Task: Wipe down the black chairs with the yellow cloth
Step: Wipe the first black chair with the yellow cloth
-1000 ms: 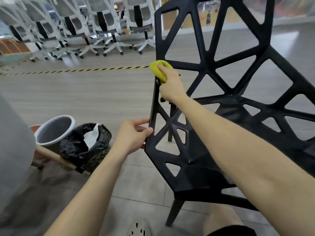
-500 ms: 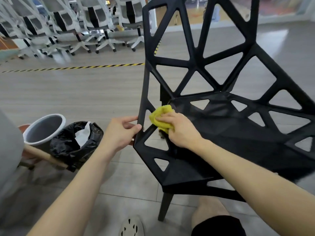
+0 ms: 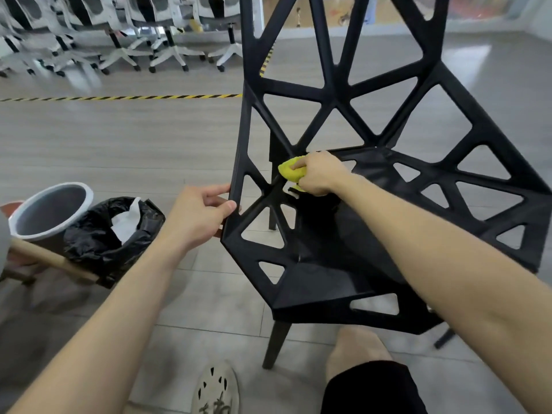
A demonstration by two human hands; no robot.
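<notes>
A bunched yellow cloth (image 3: 291, 172) is pressed against a black chair (image 3: 322, 282), low on the inside of the chair where the open, triangle-patterned backrest meets the seat, near the chair's left rear corner. The right hand (image 3: 318, 174) grips the cloth with its fingers curled over it, knuckles up; most of the cloth is covered by the hand, with a yellow fold showing past the fingertips and a small scrap below the palm. The right forearm reaches in from the lower right, bare, stretching across the seat.

The left hand (image 3: 198, 218) holds the chair's left side frame at its outer edge. The thumb lies on the near face of the edge and the fingers bend round the far side, pinching the frame between them. The left arm, also bare, comes up from the bottom left corner.

The chair stands on a grey floor, its frame filling the right half of the view. Below it are the person's bare knee (image 3: 355, 348), black shorts and a pale perforated shoe (image 3: 215, 389).

To the left, on the floor, are a grey bin (image 3: 50, 210) and, just beside it, a bin lined with a black bag (image 3: 89, 243) holding white paper. A wooden handle (image 3: 53, 258) slants across in front of them. Farther back, yellow-and-black striped tape (image 3: 119, 98) crosses the floor, and beyond it stands a row of white office chairs (image 3: 171, 53).
</notes>
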